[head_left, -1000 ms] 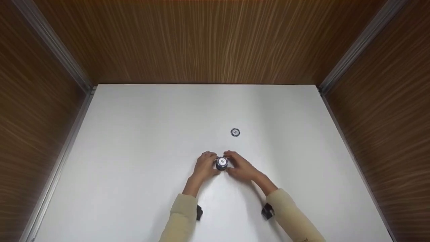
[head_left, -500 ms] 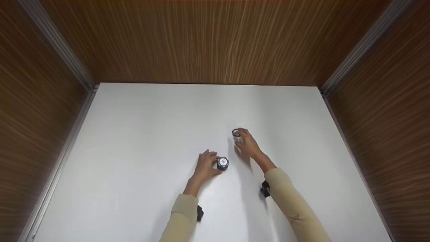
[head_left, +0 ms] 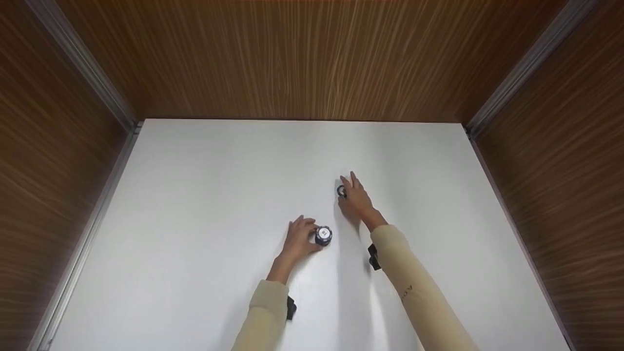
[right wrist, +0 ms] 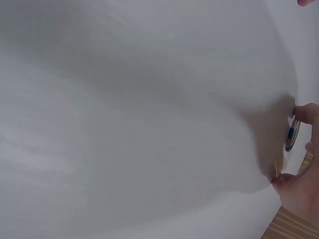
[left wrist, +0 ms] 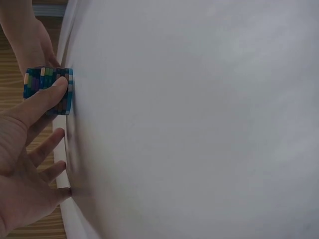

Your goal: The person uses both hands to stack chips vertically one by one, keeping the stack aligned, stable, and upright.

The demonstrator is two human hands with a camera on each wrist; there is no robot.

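Note:
A stack of dark-edged poker chips stands on the white table, a white centre on its top chip. My left hand grips its left side between thumb and fingers. In the left wrist view the thumb presses the layered edge of the stack, while the other fingers spread below. Farther back, my right hand reaches over a single poker chip, partly covered by fingers. The right wrist view shows this chip lying between the fingertip and thumb, a gap showing on the thumb's side.
The white table meets a brown wood-grain panel at the back. Similar panels with metal corner rails rise on both sides. A black wrist device sits at the right sleeve, another at the left.
My right hand has left the stack and moved forward to the single chip, its fingers now reaching past it. My left hand stays on the stack.

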